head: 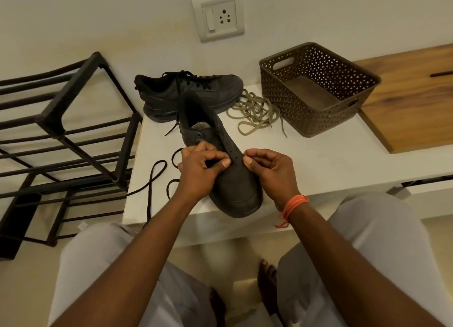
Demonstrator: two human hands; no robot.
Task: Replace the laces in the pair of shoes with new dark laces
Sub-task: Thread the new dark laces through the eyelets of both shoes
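A dark shoe (232, 179) lies on the white table (343, 160), toe toward me, its eyelets bare. My left hand (198, 170) curls its fingers over the shoe's left eyelet row, pinching near the lowest holes. My right hand (272, 172) pinches the right eyelet edge with thumb and forefinger. A dark lace (157, 177) trails in loops from under my left hand and off the table's left edge. The second dark shoe (191, 94) lies on its side behind, laced in black. A heap of old olive laces (255, 113) sits to its right.
A brown perforated basket (316, 86) stands at the back right of the table. A dark metal shoe rack (61, 140) is at the left. A wooden board (411, 96) lies far right. A wall socket (218, 18) is above. My knees are under the table's front edge.
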